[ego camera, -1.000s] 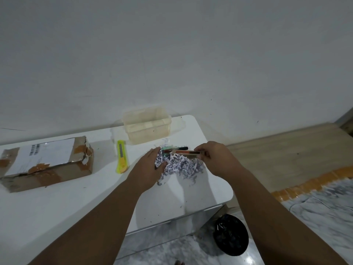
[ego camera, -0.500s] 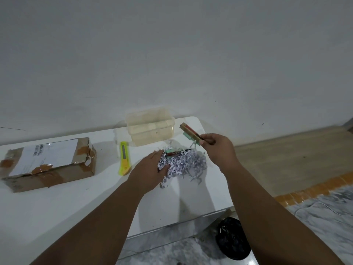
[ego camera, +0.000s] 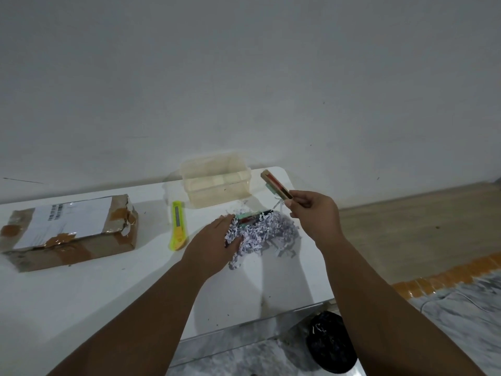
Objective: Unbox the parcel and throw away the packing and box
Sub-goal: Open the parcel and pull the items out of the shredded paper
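A pile of shredded paper packing (ego camera: pixel 264 234) lies on the white table (ego camera: pixel 81 302), with a few pens or markers (ego camera: pixel 250 216) on top of it. My left hand (ego camera: pixel 214 244) rests on the left side of the pile, fingers curled into the shreds. Above the pile's right side, my right hand (ego camera: pixel 311 213) holds up a small bundle of pens (ego camera: pixel 275 185), tilted toward the clear plastic container (ego camera: pixel 214 180). The torn, taped cardboard box (ego camera: pixel 67 229) with a shipping label sits at the far left.
A yellow utility knife (ego camera: pixel 177 225) lies between the box and the packing. A black bin bag (ego camera: pixel 332 343) stands on the marble floor below the table's right corner. A white wall runs behind the table.
My right hand picked the pen bundle off the shredded paper and raised it up and to the right, near the container. My left hand stayed on the pile.
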